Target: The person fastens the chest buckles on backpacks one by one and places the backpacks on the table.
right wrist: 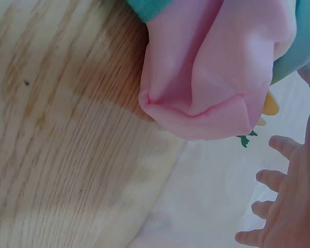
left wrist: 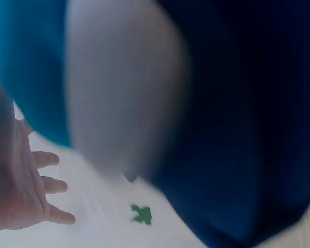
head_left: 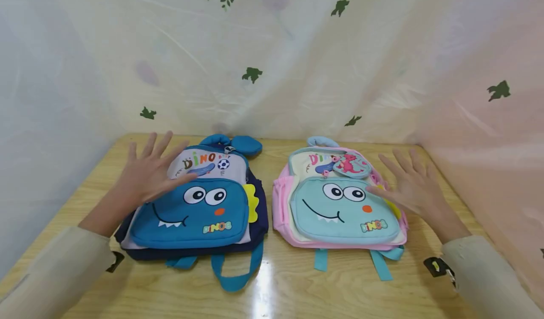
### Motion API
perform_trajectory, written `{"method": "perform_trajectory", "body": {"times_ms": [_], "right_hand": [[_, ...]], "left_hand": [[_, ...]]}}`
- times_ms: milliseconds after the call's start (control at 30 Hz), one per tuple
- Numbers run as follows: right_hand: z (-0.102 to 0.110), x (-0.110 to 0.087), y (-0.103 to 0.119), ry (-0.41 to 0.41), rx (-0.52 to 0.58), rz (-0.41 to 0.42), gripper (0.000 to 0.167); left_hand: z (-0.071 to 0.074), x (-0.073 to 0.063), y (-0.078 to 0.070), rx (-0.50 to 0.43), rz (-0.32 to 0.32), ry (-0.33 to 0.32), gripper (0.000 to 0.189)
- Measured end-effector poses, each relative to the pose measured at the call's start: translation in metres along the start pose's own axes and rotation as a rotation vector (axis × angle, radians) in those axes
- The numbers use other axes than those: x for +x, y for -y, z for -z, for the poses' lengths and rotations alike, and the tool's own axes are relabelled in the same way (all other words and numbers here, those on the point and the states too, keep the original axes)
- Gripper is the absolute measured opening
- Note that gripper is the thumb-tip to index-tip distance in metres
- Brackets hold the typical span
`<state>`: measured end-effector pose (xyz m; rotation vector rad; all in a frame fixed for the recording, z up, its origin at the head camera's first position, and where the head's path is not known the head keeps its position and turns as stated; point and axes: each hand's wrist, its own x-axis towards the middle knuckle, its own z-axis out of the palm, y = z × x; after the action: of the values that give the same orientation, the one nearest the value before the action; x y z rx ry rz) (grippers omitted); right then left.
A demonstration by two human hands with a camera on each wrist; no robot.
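Two small dinosaur backpacks lie side by side on a wooden table. On the left is the blue backpack [head_left: 191,215], with a navy body, yellow spikes and a blue round tag at its top. My left hand [head_left: 148,172] hovers over its left side, fingers spread, holding nothing. To the right lies the pink and mint backpack [head_left: 344,215], a dragon tag [head_left: 352,164] near its top. Over its right edge my right hand [head_left: 412,187] is held with fingers spread, also holding nothing. The right wrist view shows the pink side pocket [right wrist: 212,77] close up; blue fabric fills much of the left wrist view.
The wooden table [head_left: 293,290] runs back to a pale curtain [head_left: 293,97] with green leaf shapes, which also rises at both sides. Blue straps [head_left: 235,281] and mint straps [head_left: 381,264] stretch from the bags toward the front.
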<state>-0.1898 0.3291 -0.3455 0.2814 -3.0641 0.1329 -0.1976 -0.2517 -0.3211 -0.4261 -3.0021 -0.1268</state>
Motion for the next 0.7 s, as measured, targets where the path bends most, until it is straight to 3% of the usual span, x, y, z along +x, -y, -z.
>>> {"method": "perform_trajectory", "body": {"times_ms": [233, 700], "right_hand": [[0.004, -0.003, 0.003, 0.012, 0.036, 0.027, 0.097], [0.005, -0.003, 0.009, 0.109, 0.393, -0.027, 0.090]], "left_hand": [[0.000, 0.014, -0.032, -0.011, -0.058, 0.044, 0.088], [0.002, 0.031, -0.078, -0.432, -0.178, 0.152, 0.067]]}}
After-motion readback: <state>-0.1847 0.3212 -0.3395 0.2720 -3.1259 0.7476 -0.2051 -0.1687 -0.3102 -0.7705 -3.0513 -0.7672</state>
